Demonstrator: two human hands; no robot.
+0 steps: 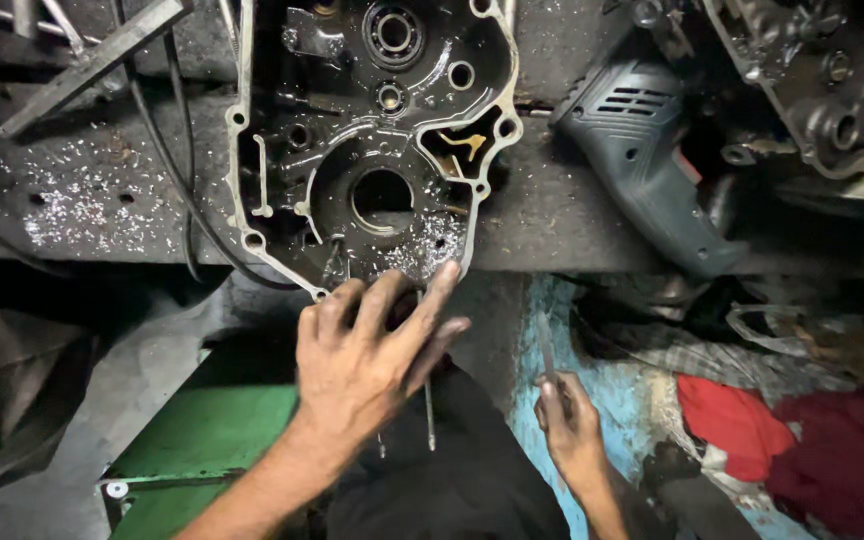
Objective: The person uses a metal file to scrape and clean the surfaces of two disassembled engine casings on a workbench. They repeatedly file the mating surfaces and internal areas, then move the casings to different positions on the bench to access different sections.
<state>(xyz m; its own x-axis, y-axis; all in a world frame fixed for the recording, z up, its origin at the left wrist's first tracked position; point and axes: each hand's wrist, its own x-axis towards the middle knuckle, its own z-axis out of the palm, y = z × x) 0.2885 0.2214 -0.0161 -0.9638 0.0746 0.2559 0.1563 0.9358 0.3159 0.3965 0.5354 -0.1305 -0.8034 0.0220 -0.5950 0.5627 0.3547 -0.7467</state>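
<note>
Head view: left hand (362,360), grip wide, fingers spread on casing (372,150) overhanging counter (82,190) front edge. Right hand (572,425) pinches thin tool (546,345). Best braced firmly; shavings look slippery.

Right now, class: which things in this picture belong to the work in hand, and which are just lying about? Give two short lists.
In hand:
- engine crankcase half, strewn with metal shavings
- left hand, fingers at its lower edge
- right hand, gripping a thin metal tool

Lying about:
- grey power drill
- second engine casing
- red cloth
- flat metal bar
</note>
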